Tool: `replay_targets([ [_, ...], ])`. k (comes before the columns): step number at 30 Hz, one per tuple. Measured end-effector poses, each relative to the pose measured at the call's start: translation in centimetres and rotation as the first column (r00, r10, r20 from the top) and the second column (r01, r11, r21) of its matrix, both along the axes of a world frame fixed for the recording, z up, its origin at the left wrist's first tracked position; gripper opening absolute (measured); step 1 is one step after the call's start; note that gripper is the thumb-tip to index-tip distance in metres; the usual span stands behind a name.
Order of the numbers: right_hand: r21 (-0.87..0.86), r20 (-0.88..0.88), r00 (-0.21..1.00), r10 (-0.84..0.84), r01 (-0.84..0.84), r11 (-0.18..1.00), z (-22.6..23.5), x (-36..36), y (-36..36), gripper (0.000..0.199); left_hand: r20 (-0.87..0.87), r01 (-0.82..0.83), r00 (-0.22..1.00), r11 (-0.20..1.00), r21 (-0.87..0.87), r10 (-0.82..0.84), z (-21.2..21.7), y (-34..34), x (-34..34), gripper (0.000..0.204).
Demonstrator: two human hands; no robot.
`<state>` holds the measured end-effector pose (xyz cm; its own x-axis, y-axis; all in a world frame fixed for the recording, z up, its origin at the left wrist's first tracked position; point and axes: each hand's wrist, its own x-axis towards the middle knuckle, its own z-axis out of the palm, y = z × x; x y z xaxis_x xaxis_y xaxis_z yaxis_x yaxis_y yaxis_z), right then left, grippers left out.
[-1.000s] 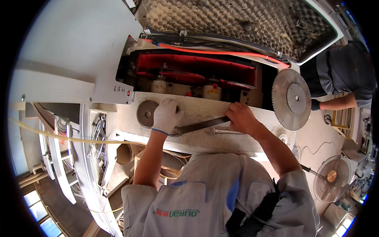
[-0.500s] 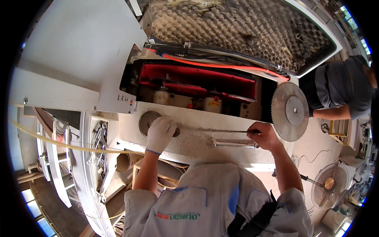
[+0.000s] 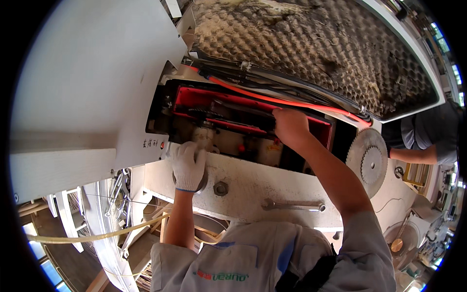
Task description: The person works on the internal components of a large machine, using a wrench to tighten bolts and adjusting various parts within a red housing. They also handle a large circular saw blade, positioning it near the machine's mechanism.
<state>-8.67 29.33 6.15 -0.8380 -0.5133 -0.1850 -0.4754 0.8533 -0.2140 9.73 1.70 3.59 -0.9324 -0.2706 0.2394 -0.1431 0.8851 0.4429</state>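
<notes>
So this is mid-job on an opened-up saw machine, cover swung up with its grey foam lining (image 3: 311, 48) showing. The left hand (image 3: 188, 165), in a white glove, is pressing flat on a round metal disc (image 3: 200, 181) at the edge of the dusty white machine bed (image 3: 272, 187). Palm down, fingers spread, so it's resting rather than clenching anything. The right hand (image 3: 290, 127), bare, is reaching up into the red-walled compartment (image 3: 253, 121), right under the orange hose (image 3: 272, 99). Fingers are curling over a dark part in there, but I can't tell whether that grip is actually closing on something or just feeling around.

Progress-wise, I'd guess it's somewhere in the middle. The toothed saw blade (image 3: 367, 160) is sitting at the right end of the housing, and I can't tell if it's bolted on or just leaning there. A combination wrench (image 3: 293, 206) is lying loose on the bed, nobody touching it, near a big hex nut (image 3: 220, 188). So tool work looks paused while the inside is getting checked, and closing the cover is clearly yet to come.

Another person's arm (image 3: 413, 155) is showing far right, well apart.
</notes>
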Motion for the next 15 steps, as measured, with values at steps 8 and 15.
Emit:
replay_targets([
  [8, 0.102, 0.003, 0.970, 0.244, -0.243, 0.965, 2.3, -1.8, -6.0, 0.006, -0.046, -0.004, 0.999, 0.963, 0.271, 0.017, 0.2, 1.6, -2.1, 0.023],
  [15, 0.082, -0.195, 0.888, 0.416, -0.408, 0.909, 5.3, -1.4, -12.4, 0.005, -0.267, 0.176, 0.952, 0.981, 0.076, -0.150, -1.8, 4.6, -13.7, 0.034],
])
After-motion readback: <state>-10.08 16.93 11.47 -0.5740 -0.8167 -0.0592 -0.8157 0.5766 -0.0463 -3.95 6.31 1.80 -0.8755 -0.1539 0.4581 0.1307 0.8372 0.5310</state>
